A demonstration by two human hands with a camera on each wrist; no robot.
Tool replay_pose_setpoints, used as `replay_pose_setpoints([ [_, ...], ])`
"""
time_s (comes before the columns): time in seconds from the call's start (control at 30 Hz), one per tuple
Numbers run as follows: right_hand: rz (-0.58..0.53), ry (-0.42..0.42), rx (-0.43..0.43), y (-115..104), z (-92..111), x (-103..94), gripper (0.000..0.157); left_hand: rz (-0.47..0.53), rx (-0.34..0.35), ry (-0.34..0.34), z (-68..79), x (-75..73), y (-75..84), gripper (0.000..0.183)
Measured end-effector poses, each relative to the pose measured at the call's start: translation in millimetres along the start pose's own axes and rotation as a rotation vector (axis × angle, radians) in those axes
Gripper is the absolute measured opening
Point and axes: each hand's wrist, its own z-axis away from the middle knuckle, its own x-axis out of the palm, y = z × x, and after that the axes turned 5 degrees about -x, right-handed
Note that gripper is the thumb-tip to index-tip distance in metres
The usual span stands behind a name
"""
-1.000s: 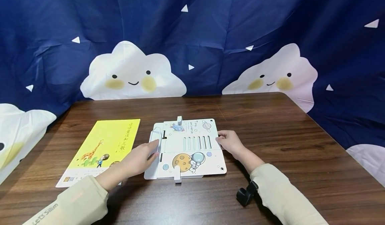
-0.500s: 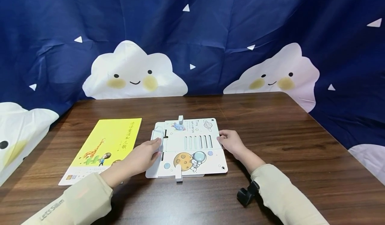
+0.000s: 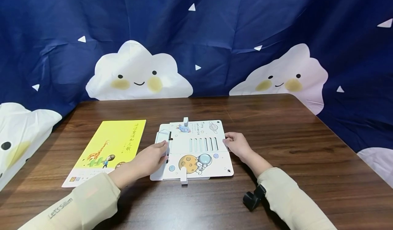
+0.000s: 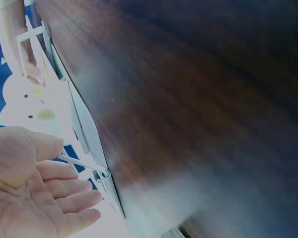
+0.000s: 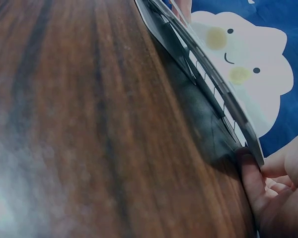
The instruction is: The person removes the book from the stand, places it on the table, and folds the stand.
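Note:
A white book stand (image 3: 184, 144) printed with an astronaut, a planet and "Tiny universe" lies between both hands in the head view. My left hand (image 3: 148, 160) is at its left edge, index and thumb spread by the bracket (image 3: 162, 134). In the left wrist view the thumb (image 4: 48, 145) overlaps the end of a white wire arm (image 4: 79, 161), and the other fingers lie loosely extended. At the right edge my right hand (image 3: 237, 144) pinches the panel. The right wrist view shows thumb and fingers (image 5: 251, 173) on either side of the panel edge (image 5: 238, 119), which is raised off the table.
A yellow picture book (image 3: 119, 138) with a giraffe lies left of the stand, partly behind the left forearm. White clips (image 3: 184, 177) sit on the stand's near and far edges. A blue cloud-print curtain (image 3: 208, 35) hangs behind the brown wooden table (image 3: 282, 148).
The head view has shifted slightly. My left forearm and hand have moved a little right and forward over the stand's edge. My right hand keeps its hold on the right edge.

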Motion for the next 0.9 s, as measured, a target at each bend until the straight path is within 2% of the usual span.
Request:
replay_pose_setpoints([
  [0.5, 0.008, 0.018, 0.003, 3.4, -0.7, 1.3, 0.028, -0.079, 0.023, -0.012, -2.9, 3.4, 4.8, 0.039],
  [0.7, 0.008, 0.023, 0.008, 2.8, 0.0, 1.8, 0.027, -0.073, 0.014, -0.045, -2.7, 4.5, 7.0, 0.038],
  [0.9, 0.000, 0.022, 0.002, -0.6, 1.3, 2.0, 0.027, -0.074, 0.007, -0.049, -2.6, 5.7, 6.6, 0.037],
])
